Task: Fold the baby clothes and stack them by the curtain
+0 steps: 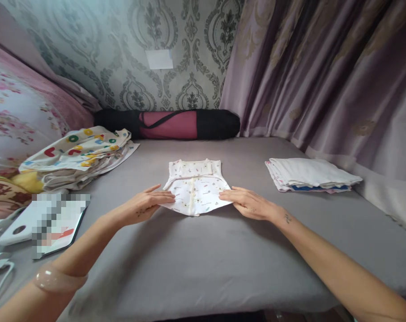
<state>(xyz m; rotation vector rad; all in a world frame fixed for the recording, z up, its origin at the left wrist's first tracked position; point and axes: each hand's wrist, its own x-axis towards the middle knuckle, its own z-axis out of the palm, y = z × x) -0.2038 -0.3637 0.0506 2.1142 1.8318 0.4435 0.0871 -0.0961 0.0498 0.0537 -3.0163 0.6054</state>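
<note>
A small white baby shirt (204,197) with a scattered print and a yellowish button strip down its middle lies on the bed, its far part folded over. My left hand (151,202) has the near left corner, fingers over the cloth. On the opposite corner, my right hand (253,203) grips the cloth in the same way, fingertips on top. Between the two hands the near edge bows and seems slightly lifted, with shadow below it. Both thumbs are mostly hidden.
Grey sheet (203,264) covers the bed. Folded white cloths (310,172) lie at right, and a pile of printed clothes (78,152) at left. Nearby are a tablet-like device (63,235) and a white box (21,228). A black and maroon long bag (169,124) lines the wall.
</note>
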